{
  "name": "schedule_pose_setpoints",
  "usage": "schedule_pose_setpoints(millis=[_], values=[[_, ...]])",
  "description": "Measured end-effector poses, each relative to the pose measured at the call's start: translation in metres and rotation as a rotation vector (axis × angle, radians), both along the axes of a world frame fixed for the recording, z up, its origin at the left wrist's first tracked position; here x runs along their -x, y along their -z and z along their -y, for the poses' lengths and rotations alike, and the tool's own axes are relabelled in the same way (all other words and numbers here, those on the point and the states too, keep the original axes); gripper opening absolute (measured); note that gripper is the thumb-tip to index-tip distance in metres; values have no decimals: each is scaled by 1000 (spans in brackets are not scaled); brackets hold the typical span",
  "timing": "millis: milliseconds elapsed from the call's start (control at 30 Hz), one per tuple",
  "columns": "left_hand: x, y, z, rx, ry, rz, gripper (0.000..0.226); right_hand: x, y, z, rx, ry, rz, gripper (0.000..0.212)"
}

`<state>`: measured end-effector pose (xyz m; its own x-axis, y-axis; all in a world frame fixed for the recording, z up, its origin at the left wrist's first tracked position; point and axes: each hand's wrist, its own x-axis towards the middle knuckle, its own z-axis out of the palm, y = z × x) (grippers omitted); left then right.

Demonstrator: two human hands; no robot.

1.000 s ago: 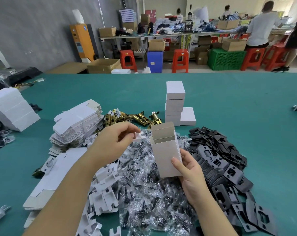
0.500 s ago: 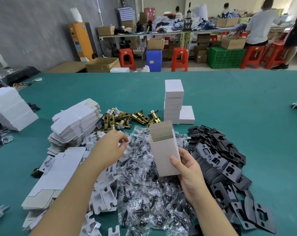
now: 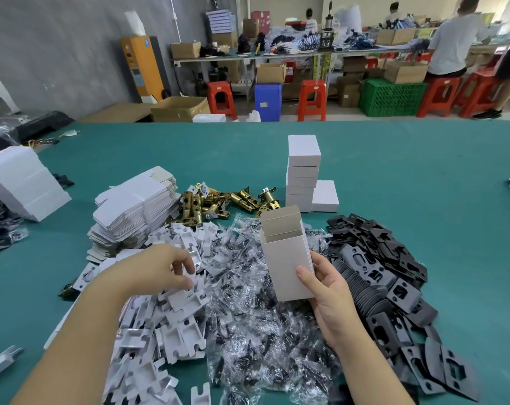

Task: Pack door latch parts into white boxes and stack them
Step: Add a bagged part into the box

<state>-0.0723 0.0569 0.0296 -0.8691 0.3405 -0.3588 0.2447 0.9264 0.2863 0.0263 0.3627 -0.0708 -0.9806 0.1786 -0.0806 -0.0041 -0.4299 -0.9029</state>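
Head view: right hand (image 3: 329,290) grips an open white box (image 3: 287,258); left hand (image 3: 163,268) pinches a white insert (image 3: 189,278); few packed boxes (image 3: 303,171) stacked on the far desk (image 3: 423,185), so most packing remains.

I see a teal table (image 3: 393,171) under everything. The open box (image 3: 288,267) is white outside, grey-brown on its inner flaps. The stacked boxes (image 3: 302,173) and flat cartons (image 3: 134,209) are white. Latches (image 3: 218,203) are brassy gold, plates (image 3: 388,276) matte black, inserts (image 3: 177,323) white, bagged screws (image 3: 256,331) black in clear plastic.
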Motion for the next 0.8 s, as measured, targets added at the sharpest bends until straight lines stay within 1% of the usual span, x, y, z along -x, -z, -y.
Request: schedule_pose_setpoints(millis=[100, 300, 433, 533, 600, 667, 733, 800], values=[[-3, 5, -1, 79, 41, 19, 18, 0, 0, 0, 2, -5, -4, 52], [-7, 10, -6, 103, 46, -8, 15, -1, -2, 1, 0, -26, -14, 42], [-7, 12, -9, 98, 40, -24, 10, -1, -2, 1, -2, -24, -17, 47], [-7, 8, -11, 77, 18, -31, 11, 0, -3, 1, -3, -28, -28, 62], [-7, 4, -13, 39, 0, -54, 15, 0, -3, 2, -3, -25, -28, 63], [-7, -2, -15, -22, -14, -107, 16, 0, -3, 1, -6, -25, -22, 55], [-9, -6, -21, -125, -41, -196, 16, -1, -4, 2, -13, -22, -13, 47], [-11, -6, -35, -266, -68, -324, 17, -1, -4, 2, -13, -16, -8, 46]])
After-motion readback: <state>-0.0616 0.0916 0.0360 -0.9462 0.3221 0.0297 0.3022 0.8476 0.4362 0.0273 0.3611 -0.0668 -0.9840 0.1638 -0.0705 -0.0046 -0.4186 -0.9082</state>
